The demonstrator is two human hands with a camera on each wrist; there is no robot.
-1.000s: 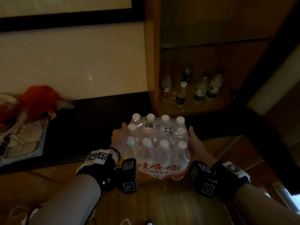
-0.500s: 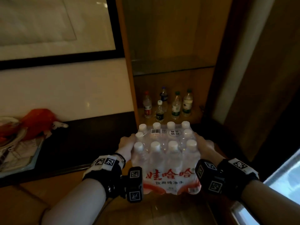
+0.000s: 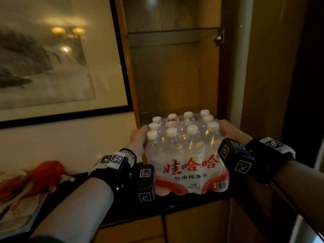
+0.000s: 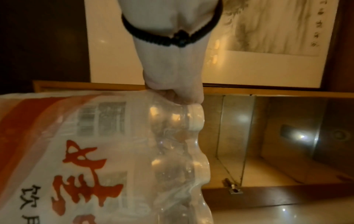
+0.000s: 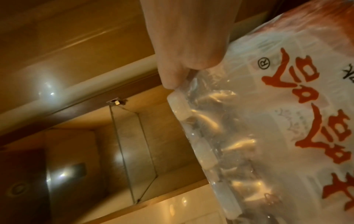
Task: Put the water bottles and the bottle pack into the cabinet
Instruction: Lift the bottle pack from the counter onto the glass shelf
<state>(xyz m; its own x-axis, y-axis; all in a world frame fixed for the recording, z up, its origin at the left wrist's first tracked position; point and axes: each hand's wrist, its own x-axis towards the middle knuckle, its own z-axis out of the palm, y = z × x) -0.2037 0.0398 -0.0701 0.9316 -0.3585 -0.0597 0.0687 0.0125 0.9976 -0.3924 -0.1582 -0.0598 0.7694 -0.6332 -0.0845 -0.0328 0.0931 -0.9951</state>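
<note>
- The bottle pack was up in the air, clamped between both hands at chest height, caps upward and the red lettering facing the person.
- The left hand gripped the pack's left flank; in the left wrist view its fingers curled into the shrink-wrap beside a cap.
- The right hand mirrored it on the right flank, with the fingers pinching the wrap's edge by the caps in the right wrist view.
- And here was the relation that mattered: the open cabinet lay straight beyond the pack, on its far side, so the load sat between the hands and the opening.
- The pack's far edge looked level with the glass shelf at the foot of the compartment, or just in front of it; whether it touched, I could not tell.
- The pack's broad face ran left to right and looked slightly narrower than the opening, so a straight push away looked like the call, both hands equally near.
- A second glass shelf crossed well above the caps.
- The loose water bottles were not in sight.
- Off to the near left, a red bag lay on the dark surface under a framed painting.
</note>
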